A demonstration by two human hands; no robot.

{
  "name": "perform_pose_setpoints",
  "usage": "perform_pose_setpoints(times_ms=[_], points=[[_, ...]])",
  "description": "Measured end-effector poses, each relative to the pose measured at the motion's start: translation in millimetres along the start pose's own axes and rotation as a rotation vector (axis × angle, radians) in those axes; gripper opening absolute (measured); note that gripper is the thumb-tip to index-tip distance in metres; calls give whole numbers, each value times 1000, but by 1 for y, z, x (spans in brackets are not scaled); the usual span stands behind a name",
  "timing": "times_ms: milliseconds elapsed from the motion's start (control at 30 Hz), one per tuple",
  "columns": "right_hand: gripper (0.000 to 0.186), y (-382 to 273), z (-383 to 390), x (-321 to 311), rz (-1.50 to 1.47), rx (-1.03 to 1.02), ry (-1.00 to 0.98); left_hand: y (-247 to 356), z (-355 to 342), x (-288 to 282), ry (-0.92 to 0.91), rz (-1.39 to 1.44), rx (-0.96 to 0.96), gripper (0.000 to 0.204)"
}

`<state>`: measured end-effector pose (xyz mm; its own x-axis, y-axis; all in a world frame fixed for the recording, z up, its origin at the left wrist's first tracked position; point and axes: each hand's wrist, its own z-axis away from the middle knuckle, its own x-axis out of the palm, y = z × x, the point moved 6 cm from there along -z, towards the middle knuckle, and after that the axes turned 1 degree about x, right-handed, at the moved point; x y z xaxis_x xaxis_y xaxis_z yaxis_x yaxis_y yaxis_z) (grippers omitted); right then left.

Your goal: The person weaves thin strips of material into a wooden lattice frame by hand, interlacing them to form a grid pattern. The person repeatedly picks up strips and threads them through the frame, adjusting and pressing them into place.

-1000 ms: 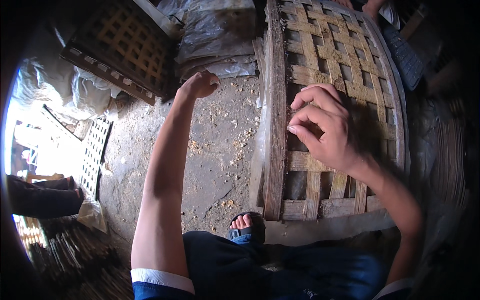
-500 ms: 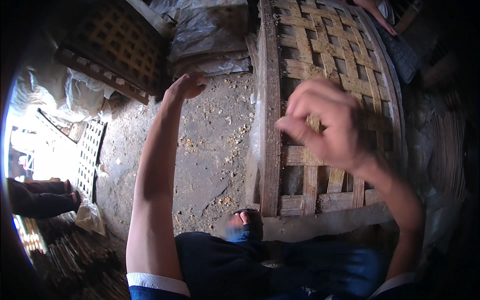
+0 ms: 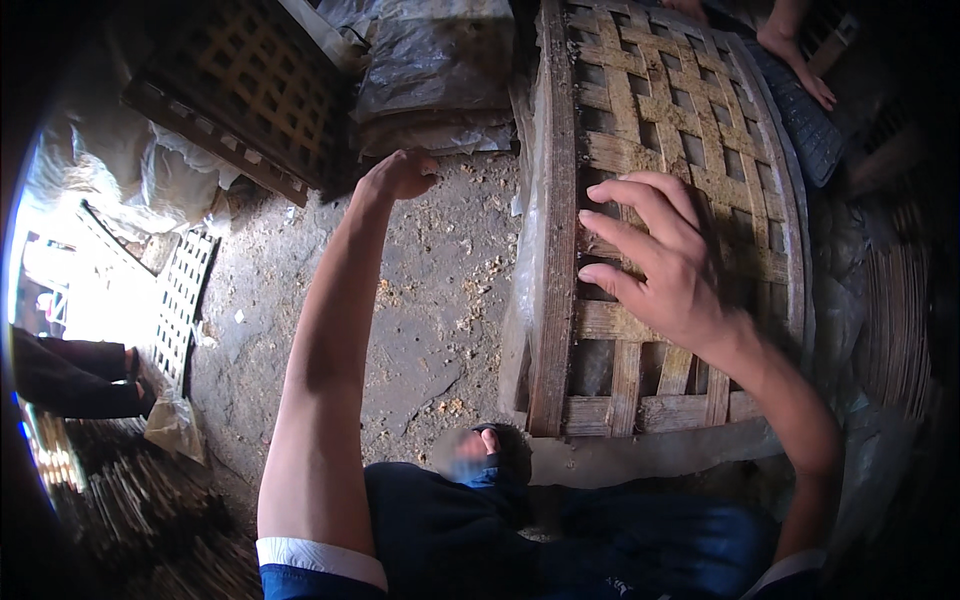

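Observation:
My right hand (image 3: pixel 655 250) is over the woven bamboo rack (image 3: pixel 625 405), open, fingers spread and slightly bent. Nothing shows between them; whether the fingertips touch the slats I cannot tell. Yellowish crumbs cling to the rack's lattice, mostly on its far part. To the left, my left hand (image 3: pixel 398 174) is stretched forward above the ground, near a pile wrapped in plastic sheet (image 3: pixel 435 75). Its fingers curl inward, and the inside of that hand is hidden from view.
A dark lattice rack (image 3: pixel 225 165) leans at the far left beside crumpled plastic. Another person's hand (image 3: pixel 800 65) and a dark tray (image 3: pixel 800 125) are at the far right. Someone's legs (image 3: pixel 85 375) show at the left. Crumbs litter the concrete floor (image 3: pixel 420 290).
My right hand has uncurled, from a blurred, bent shape to spread fingers. My left hand keeps about the same pose. The view has shifted slightly. The other person's hand shows more fully.

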<state>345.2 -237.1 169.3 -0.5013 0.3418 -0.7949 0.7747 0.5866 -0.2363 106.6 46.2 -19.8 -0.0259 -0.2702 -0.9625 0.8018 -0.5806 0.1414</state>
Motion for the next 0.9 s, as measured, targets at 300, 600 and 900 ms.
perform_pose_setpoints(times_ms=[300, 600, 900], points=[[5, -12, 1, 5, 106, -218, 158, -45, -4, 17, 9, -108, 82, 36], [28, -79, 22, 0, -266, -315, -3, -4, -1, 3, 22, 52, -25, 34], [85, 110, 56, -25, 289, 272, -532, 5, -14, -46, 279, 240, 73, 46]])
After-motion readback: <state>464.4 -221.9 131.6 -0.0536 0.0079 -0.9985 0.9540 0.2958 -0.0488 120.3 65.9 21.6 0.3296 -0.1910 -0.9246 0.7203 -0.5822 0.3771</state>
